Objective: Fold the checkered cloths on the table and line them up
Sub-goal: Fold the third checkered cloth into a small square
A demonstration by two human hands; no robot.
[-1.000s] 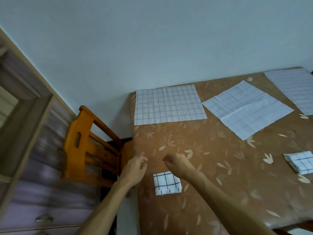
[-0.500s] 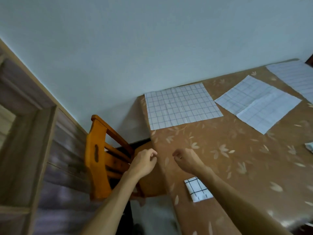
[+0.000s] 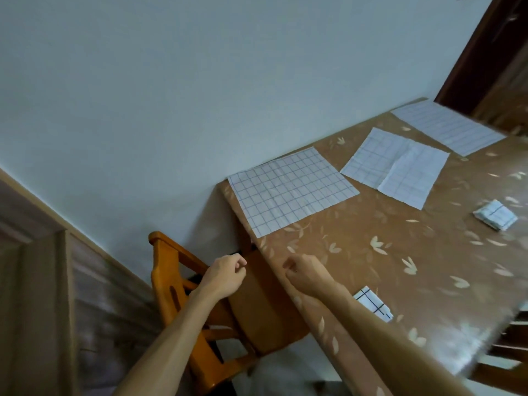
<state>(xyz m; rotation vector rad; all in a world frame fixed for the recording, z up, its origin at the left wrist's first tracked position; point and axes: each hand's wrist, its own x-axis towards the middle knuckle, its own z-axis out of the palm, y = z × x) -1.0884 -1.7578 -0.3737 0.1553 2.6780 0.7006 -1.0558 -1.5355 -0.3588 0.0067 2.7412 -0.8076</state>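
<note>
Three white checkered cloths lie flat along the far side of the brown leaf-patterned table [image 3: 371,252]: the nearest flat cloth [image 3: 291,190] at the table's left corner, a creased middle cloth [image 3: 397,167], and a far cloth [image 3: 445,130]. A small folded cloth [image 3: 373,307] lies beside my right forearm. Another folded cloth [image 3: 495,215] sits at the right. My left hand [image 3: 225,277] hovers past the table's left edge, above the chair. My right hand [image 3: 305,274] hovers over the table edge. Both have loosely curled fingers and hold nothing.
An orange wooden chair [image 3: 171,270] stands against the table's left side, under my left hand. A pale wall runs behind the table. A dark door [image 3: 485,61] is at the upper right. Part of another chair [image 3: 508,352] shows at the lower right.
Both hands have drawn away from the small folded cloth, which now lies behind my right wrist. The view has tilted and swung, bringing the flat cloths to the right.
</note>
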